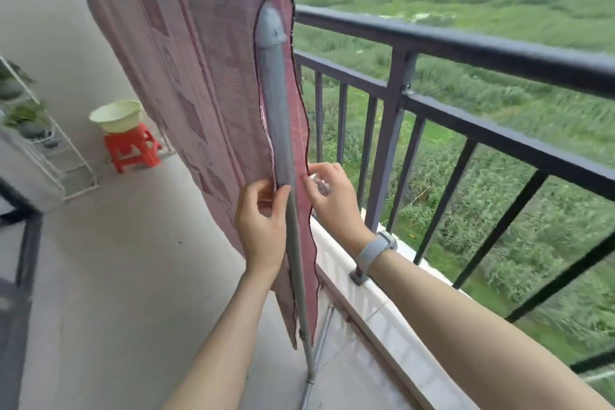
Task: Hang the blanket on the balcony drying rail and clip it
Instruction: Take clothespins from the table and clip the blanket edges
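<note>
Because the pink patterned blanket (186,76) is already draped over the top of the grey drying rack (278,130), with one layer falling on the balcony side and one on the railing side, what is left for me is the clipping, and that is where I think things could slip. The dark metal balcony railing (432,46) stands just beyond the rack, with open grassland far below, so anything I fumble on that side may go through the bars. The blanket hangs unevenly, its dark-stitched edge wavy down the post; if I pull one layer harder than the other, I judge the whole cloth could slide along the top bar or bunch up.

My left hand (263,216) pinches the near layer's edge between thumb and curled fingers, right against the post. My right hand (329,200), the one with the grey wristband (376,251), has its fingers curled around a small pale, shiny thing (321,185), touching the far layer's edge. I take it for a clip, but it is too blurred to be sure. If I bring the two edges together around the post with a poor bite, the clip may catch only one layer, or spring off and drop past the white ledge (366,296).
</note>
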Motion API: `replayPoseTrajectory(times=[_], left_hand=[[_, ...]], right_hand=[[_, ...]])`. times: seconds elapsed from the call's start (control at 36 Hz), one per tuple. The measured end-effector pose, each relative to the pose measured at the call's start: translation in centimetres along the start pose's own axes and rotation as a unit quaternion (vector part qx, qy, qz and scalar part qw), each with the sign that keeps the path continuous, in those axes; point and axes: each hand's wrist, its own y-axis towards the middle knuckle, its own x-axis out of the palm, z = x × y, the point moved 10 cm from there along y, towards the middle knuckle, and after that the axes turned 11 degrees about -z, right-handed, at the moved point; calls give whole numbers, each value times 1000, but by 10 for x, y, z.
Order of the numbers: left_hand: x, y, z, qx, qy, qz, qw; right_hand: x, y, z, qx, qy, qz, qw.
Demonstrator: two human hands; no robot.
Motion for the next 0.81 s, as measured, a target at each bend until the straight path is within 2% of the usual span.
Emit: replayPoseTrajectory(times=[0.14, 0.36, 0.61, 0.67, 0.81], left_hand=[[-6, 12, 24, 15, -1, 17, 1000], [-27, 36, 61, 58, 12, 32, 998], [-39, 4, 94, 146, 52, 38, 987], [-38, 4, 94, 139, 48, 32, 989], [-16, 11, 66, 46, 19, -26, 998]], right_hand=[[-6, 8, -18, -43, 28, -12, 999], [-24, 27, -69, -98, 46, 13, 994], [-47, -10, -71, -130, 54, 50, 989], [-50, -14, -73, -133, 48, 55, 988], [-43, -11, -71, -111, 6, 12, 994]])
